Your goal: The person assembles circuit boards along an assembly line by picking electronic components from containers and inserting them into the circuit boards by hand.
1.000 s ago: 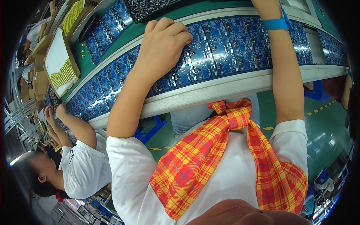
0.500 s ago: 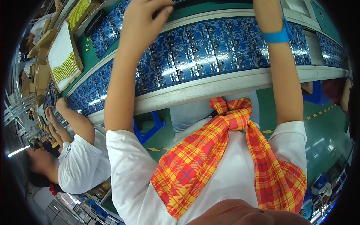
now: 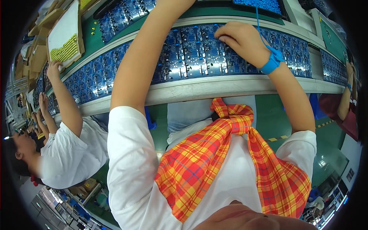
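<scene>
A long row of blue circuit boards point(image 3: 199, 50) lies along the rail line in front of me. My right hand point(image 3: 245, 42) is bent over the middle boards, thumb and fingertips drawn together close to the board surface. Anything pinched there is too small or hidden to make out. Around that wrist sits a blue strap point(image 3: 273, 61) with a cord running up from it. Stretched far forward past the row, my left hand point(image 3: 174, 4) is cut off by the top edge, so its fingers do not show.
A black-edged bin of small blue parts point(image 3: 260, 5) stands beyond the boards. More boards point(image 3: 124, 17) lie at the far left, near a carton of yellow parts point(image 3: 66, 48). A co-worker point(image 3: 76, 149) works at my left; another person's arm point(image 3: 345, 99) shows at right.
My right hand has come back from the far side, leftward and down onto the boards. My left hand has reached farther forward and right. The co-worker at left has raised a hand.
</scene>
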Demonstrator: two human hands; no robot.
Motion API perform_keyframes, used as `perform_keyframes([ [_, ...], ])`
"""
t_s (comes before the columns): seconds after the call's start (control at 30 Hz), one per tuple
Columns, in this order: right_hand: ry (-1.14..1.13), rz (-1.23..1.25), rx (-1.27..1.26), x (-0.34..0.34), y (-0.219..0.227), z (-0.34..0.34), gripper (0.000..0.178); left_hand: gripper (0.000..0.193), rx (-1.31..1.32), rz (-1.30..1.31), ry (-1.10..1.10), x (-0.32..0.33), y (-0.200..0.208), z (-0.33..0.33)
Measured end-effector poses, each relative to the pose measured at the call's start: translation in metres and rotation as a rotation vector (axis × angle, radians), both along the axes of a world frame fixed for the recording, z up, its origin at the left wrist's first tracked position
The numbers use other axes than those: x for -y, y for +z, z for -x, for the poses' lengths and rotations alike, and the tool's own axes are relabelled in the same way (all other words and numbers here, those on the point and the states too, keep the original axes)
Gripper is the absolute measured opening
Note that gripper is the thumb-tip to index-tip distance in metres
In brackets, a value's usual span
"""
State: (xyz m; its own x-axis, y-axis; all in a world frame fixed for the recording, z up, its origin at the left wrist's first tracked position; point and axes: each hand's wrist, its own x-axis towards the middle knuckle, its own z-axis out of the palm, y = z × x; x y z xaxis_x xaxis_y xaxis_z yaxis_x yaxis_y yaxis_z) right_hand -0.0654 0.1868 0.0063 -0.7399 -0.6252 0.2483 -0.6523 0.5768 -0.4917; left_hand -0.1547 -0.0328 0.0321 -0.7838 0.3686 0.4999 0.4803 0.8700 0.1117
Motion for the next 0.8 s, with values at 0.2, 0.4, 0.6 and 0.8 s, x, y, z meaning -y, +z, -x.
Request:
perform_keyframes([
  [0.2, 0.051, -0.101, -0.139, 0.006, -0.005, 0.0, 0.013, 0.017, -0.059, -0.314, -0.144, 0.021, -0.013, -0.013],
  [0.4, 0.033, -0.193, -0.087, 0.013, 0.009, 0.002, 0.009, 0.014, 0.393, -0.445, -0.139, 0.031, 0.01, -0.075],
  [0.6, 0.041, -0.263, -0.109, 0.017, 0.011, 0.002, 0.009, 0.022, 0.509, -0.423, -0.216, 0.044, -0.006, -0.1],
  [0.8, 0.029, -0.319, -0.08, 0.018, 0.013, 0.002, 0.011, 0.02, 0.539, -0.558, -0.262, 0.041, -0.011, -0.107],
])
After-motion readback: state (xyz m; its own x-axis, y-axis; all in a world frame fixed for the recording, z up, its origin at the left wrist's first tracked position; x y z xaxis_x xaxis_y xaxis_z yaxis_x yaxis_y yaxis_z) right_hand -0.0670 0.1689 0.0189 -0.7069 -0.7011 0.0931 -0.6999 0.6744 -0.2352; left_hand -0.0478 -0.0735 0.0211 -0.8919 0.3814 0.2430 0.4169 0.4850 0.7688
